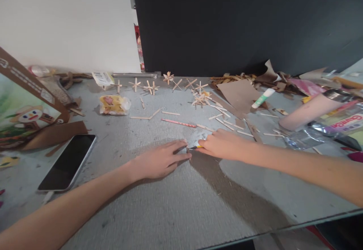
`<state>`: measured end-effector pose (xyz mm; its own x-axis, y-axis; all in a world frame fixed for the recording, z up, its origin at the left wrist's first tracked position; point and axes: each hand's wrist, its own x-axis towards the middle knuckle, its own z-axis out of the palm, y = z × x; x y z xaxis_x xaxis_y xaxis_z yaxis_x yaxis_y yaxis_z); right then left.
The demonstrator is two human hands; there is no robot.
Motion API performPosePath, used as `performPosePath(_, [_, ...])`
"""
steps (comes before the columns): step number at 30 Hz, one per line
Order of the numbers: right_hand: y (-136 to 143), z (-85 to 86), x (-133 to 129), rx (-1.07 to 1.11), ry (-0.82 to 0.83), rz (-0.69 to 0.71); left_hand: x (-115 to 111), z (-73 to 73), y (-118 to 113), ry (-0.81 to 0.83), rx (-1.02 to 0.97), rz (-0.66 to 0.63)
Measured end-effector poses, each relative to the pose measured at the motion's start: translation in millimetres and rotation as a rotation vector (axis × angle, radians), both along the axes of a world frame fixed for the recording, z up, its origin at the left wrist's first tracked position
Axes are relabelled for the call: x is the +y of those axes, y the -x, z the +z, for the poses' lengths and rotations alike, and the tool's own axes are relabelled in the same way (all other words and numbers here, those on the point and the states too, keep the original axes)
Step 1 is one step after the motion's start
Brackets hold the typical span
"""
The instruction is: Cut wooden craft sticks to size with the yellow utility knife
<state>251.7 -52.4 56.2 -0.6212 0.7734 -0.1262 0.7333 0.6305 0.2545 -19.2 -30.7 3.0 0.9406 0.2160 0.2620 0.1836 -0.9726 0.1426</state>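
Note:
My left hand [161, 160] rests on the grey tabletop with its fingers stretched toward the middle. Between its fingertips is a short, thin piece [186, 149] that looks like a wooden craft stick, mostly covered. From the right, my right hand [216, 144] grips a slim yellow tool [200, 146] with a dark pointed end, which looks like a craft knife. Its tip meets the small piece at the left fingertips. Just beyond the hands lie a pink patterned pencil [178, 123] and a loose craft stick [205, 128].
Star shapes of crossed sticks [148, 87] stand along the back. A yellow packet [114, 105], phone [68, 163] and printed box [28, 110] are at left. Toward the right are cardboard [238, 93], a glue stick [263, 98], a pink tumbler [307, 111] and a clear bottle [302, 138].

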Motion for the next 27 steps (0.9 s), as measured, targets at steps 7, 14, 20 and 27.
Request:
performPosePath(7, [4.5,10.2,0.0,-0.08,0.005,0.027,-0.2,-2.0,1.2,0.032,-0.024,0.019])
performPosePath(14, [2.1,1.6,-6.2,0.047,0.038,-0.119,-3.6,0.3,0.5,0.102,-0.061,0.061])
performPosePath(20, [28.3,-24.4,-31.3,0.399,0.064,-0.394,1.6,-5.4,2.1,0.14,-0.25,0.212])
performPosePath(27, [47.2,-32.0,-42.7,0.528,0.145,-0.53,11.3,-11.8,4.3,0.143,-0.433,0.468])
